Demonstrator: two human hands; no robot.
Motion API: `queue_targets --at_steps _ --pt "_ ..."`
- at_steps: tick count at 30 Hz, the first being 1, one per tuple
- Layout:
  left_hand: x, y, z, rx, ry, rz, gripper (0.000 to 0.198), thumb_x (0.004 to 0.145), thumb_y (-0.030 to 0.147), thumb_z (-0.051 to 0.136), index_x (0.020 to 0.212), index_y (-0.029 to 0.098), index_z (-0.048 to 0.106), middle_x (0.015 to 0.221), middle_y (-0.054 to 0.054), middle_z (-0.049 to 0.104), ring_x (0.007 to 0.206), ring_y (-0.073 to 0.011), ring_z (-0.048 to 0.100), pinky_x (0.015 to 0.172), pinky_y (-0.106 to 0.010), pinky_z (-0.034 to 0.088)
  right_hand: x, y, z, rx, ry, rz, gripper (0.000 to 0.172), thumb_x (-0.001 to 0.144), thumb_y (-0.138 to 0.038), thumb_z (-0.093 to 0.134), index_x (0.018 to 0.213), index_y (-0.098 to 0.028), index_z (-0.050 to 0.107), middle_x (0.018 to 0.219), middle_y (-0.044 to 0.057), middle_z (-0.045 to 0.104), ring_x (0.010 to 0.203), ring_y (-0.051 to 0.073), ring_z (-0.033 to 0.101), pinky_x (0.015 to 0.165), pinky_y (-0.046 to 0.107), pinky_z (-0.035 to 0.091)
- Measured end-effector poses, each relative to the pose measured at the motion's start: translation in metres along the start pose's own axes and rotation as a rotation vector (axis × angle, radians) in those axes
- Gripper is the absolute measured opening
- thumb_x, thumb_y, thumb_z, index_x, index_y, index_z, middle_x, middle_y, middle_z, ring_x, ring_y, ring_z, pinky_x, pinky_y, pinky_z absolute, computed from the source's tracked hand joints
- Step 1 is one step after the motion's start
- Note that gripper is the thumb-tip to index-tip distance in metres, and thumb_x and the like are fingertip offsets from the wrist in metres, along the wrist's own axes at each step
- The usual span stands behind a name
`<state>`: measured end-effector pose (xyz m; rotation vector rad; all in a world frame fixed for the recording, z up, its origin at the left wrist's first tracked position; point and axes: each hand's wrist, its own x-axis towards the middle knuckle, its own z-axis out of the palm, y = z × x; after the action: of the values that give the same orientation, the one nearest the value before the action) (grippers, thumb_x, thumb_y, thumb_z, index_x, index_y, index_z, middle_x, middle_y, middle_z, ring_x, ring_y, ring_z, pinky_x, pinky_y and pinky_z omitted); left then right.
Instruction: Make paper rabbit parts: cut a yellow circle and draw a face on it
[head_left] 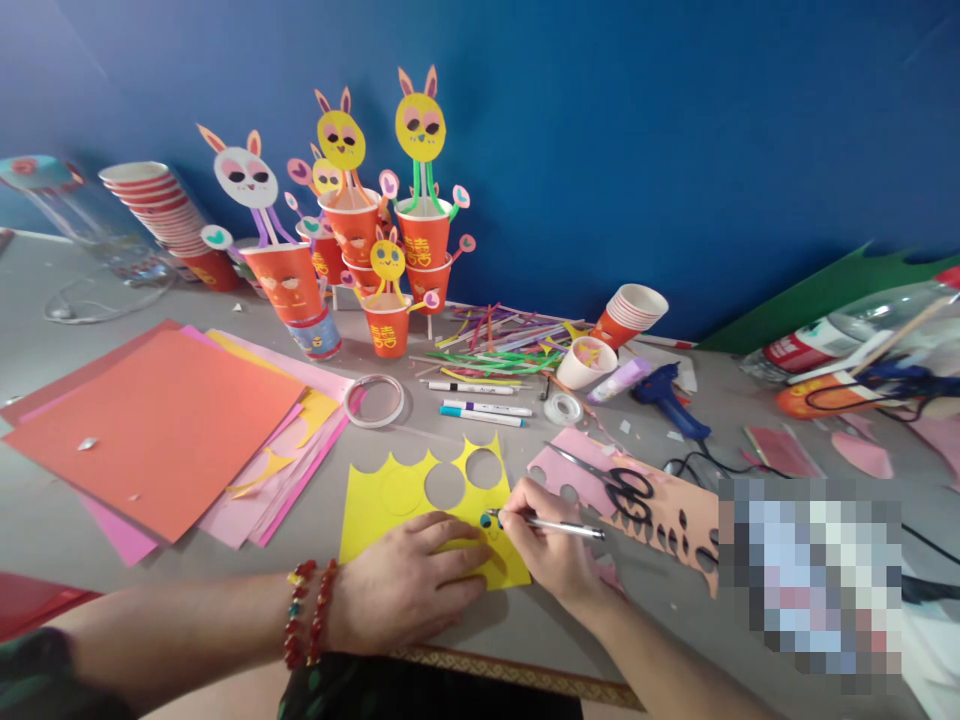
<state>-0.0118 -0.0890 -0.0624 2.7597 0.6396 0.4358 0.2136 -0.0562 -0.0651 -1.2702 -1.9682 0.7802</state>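
Observation:
A sheet of yellow paper (367,510) with round cut-outs along its far edge lies on the table in front of me. My left hand (420,580) rests flat on it, fingers stretched out and holding nothing. In my right hand (551,545) a pen (566,527) is pinched, its tip at a small drawn face (490,528) on the yellow paper. The face has a dark eye with teal in it. Part of the drawing is hidden by my fingers.
Decorated red cups with paper rabbits (388,325) stand at the back. Orange paper (172,420) tops a pile at left. Scissors (630,490) lie on pink paper (577,470) at right. Markers (484,415), a tape roll (375,402) and a blue glue gun (675,400) are beyond.

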Motion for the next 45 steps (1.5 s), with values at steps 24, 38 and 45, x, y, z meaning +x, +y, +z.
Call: queue_targets --at_steps 24,38,45 --pt "0.001 -0.0003 -0.0018 0.002 0.011 0.011 0.026 0.096 0.028 0.055 0.12 0.02 0.058 0.133 -0.004 0.061 0.129 -0.0241 0.049 0.11 -0.04 0.039 0.0002 0.0023 0.0011 -0.005 0.014 -0.021 0.025 0.087 -0.015 0.051 0.065 -0.023 0.041 0.056 -0.006 0.045 0.051 0.011 0.044 0.051 0.024 0.032" --pt "0.0018 0.0001 -0.0043 0.005 -0.004 0.01 0.025 0.096 0.027 0.054 0.12 0.02 0.059 0.132 -0.005 0.062 0.128 -0.024 0.049 0.11 -0.039 0.039 -0.0012 0.005 0.0023 -0.006 0.022 -0.027 0.025 0.087 -0.013 0.051 0.066 -0.022 0.04 0.056 -0.006 0.044 0.052 0.01 0.043 0.052 0.023 0.032" --pt "0.0008 0.0001 -0.0031 0.005 0.005 0.015 0.025 0.097 0.028 0.052 0.12 0.02 0.059 0.133 -0.005 0.062 0.129 -0.0241 0.048 0.11 -0.039 0.038 -0.0015 0.0053 0.0024 -0.008 0.006 -0.025 0.024 0.087 -0.014 0.051 0.066 -0.022 0.04 0.057 -0.006 0.046 0.053 0.011 0.045 0.053 0.023 0.033"
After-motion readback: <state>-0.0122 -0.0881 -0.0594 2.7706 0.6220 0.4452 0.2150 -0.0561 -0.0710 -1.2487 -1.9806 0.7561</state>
